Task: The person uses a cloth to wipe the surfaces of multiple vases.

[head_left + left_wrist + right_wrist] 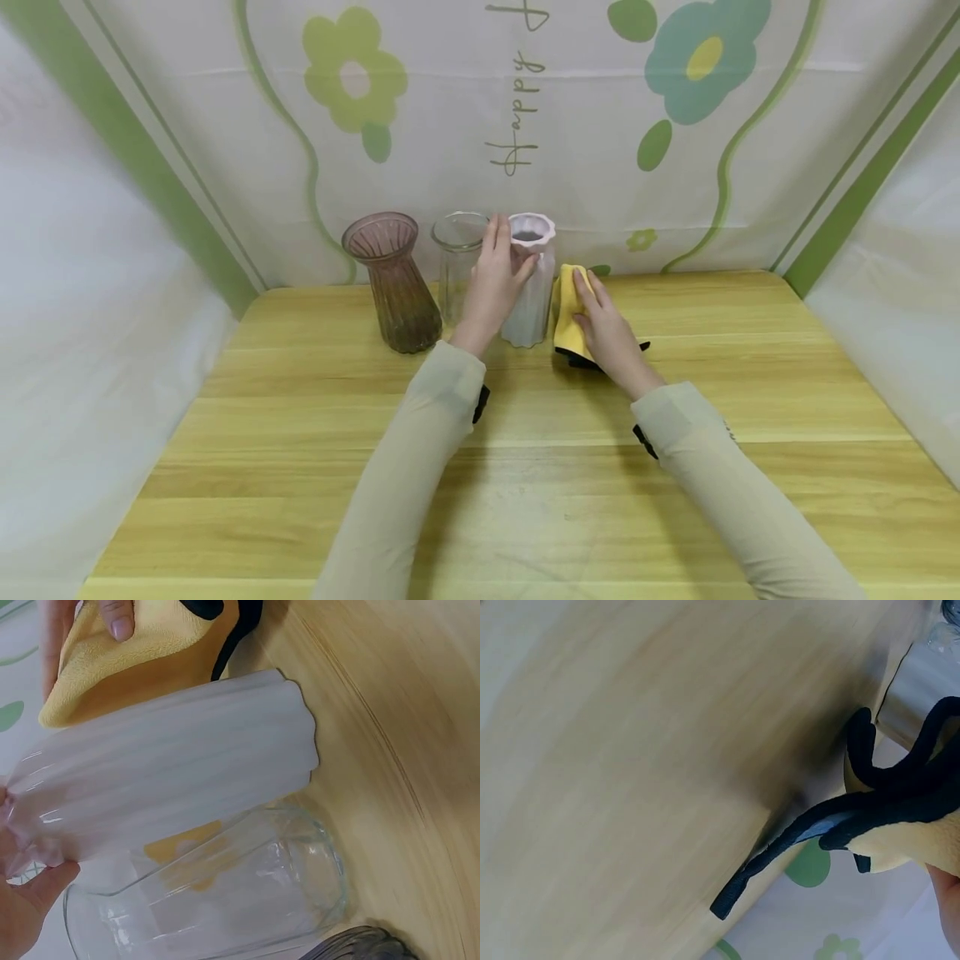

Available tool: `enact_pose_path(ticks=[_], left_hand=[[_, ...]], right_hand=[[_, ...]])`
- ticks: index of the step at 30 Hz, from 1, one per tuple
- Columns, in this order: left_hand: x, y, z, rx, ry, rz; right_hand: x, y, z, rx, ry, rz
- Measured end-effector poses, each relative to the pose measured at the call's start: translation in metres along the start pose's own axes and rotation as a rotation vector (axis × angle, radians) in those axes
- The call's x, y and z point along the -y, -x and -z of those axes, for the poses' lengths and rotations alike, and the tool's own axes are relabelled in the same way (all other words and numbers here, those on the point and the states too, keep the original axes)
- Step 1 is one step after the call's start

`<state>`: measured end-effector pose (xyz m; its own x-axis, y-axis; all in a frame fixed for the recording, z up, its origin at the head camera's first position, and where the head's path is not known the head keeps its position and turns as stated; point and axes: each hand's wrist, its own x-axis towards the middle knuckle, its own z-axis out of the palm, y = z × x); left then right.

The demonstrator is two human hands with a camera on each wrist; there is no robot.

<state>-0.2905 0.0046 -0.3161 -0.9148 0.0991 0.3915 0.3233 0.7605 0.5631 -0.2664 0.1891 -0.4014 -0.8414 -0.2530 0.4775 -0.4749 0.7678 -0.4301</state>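
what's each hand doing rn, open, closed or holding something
Left hand: closed, holding the white vase near its top.
Right hand: closed, holding the yellow cloth.

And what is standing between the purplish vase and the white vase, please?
A clear glass vase stands between the purplish vase and the white vase. The head view shows this, with the left hand partly in front of it.

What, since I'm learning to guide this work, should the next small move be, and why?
Probably wipe the yellow cloth gently down the white vase's near side: the right hand grips the cloth close beside it, while the left hand holds the vase near its rim.
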Motion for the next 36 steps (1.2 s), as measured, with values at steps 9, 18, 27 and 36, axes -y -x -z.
enact_pose_path(ticks=[9,18,27,36], left_hand=[[-0.003,-0.005,-0.009,-0.034,-0.038,-0.042],[-0.005,-0.009,-0.008,0.029,-0.059,-0.041],[-0.005,-0.01,-0.003,0.129,-0.036,-0.029],[-0.009,-0.016,-0.011,0.112,-0.028,-0.064]], right_hand=[[-0.003,0.0,0.002,-0.033,0.069,0.018],[-0.006,0.0,0.002,-0.028,0.081,0.013],[-0.009,0.0,0.003,-0.027,0.055,0.005],[-0.011,0.001,0.003,-0.033,0.048,0.02]])
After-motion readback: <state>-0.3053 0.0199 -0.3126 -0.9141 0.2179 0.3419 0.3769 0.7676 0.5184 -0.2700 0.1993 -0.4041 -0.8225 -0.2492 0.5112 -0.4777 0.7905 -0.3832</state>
